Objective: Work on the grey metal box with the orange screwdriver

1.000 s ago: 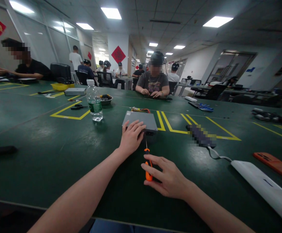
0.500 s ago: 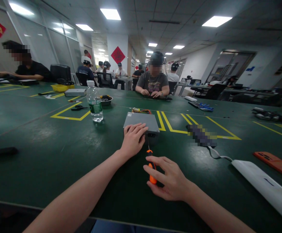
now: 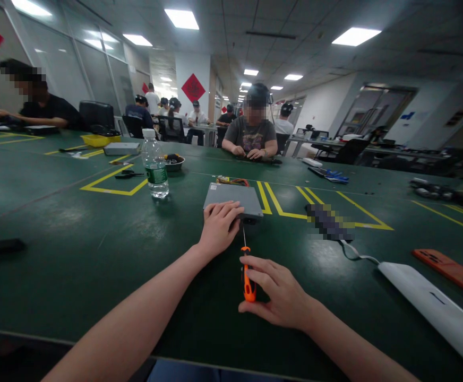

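Note:
A grey computer power supply point(image 3: 235, 197) lies flat in front of me, with coloured cables behind it and a socket in its near side. My left hand point(image 3: 220, 225) holds it down, fingers laid across the top and thumb over the near edge. In my right hand point(image 3: 275, 289) the fingertips and thumb grip the handle of an orange and black screwdriver point(image 3: 249, 284). The screwdriver's thin shaft points up toward the near side of the power supply, below the socket. Whether its tip sits in a screw is too small to tell.
A water bottle point(image 3: 156, 170) stands left of the power supply, with a metal bowl point(image 3: 174, 163) behind it. To the right lie a white power bank point(image 3: 434, 313) with a cable and an orange phone point(image 3: 452, 270). A person point(image 3: 251, 130) sits across the green table point(image 3: 96, 286).
My right hand's fingers have shifted around the screwdriver handle, which has turned and shows more orange. My left hand and the power supply stay in place.

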### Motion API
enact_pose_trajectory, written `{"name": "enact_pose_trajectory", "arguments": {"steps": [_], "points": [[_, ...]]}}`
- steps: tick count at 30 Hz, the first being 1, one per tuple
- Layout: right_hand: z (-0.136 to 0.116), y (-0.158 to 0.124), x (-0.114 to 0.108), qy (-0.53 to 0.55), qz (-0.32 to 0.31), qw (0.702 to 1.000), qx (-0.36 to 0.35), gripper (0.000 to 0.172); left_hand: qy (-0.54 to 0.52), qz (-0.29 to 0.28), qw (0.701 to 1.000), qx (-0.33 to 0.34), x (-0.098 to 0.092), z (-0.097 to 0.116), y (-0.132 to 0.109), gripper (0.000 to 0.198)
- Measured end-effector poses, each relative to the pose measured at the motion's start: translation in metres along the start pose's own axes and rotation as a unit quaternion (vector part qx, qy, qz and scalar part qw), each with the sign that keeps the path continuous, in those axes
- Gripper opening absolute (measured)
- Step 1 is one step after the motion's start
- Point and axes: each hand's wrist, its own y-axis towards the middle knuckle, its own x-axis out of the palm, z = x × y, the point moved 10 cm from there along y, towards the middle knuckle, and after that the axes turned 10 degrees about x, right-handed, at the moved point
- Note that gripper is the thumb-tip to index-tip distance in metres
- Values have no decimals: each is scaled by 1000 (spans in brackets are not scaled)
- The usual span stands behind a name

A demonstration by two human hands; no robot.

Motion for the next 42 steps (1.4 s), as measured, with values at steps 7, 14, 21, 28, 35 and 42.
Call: {"name": "enact_pose_trajectory", "arguments": {"steps": [7, 14, 21, 28, 35, 42], "points": [[-10, 2, 3, -43, -29, 998, -32, 33, 7, 1, 1000, -2, 2, -1, 0, 24], [-1, 0, 1, 17, 1, 1000, 6, 36, 17, 4, 1000, -5, 2, -1, -1, 25], [-12, 3, 6, -35, -36, 998, -31, 28, 17, 7, 1000, -5, 1, -1, -1, 23], [-7, -1, 3, 15, 19, 999, -20, 28, 16, 9, 1000, -7, 2, -1, -1, 23], [-11, 3, 7, -15, -36, 999, -24, 34, 11, 9, 1000, -8, 2, -1, -1, 24], [-10, -1, 6, -20, 18, 999, -38, 28, 14, 8, 1000, -9, 2, -1, -1, 25]]}}
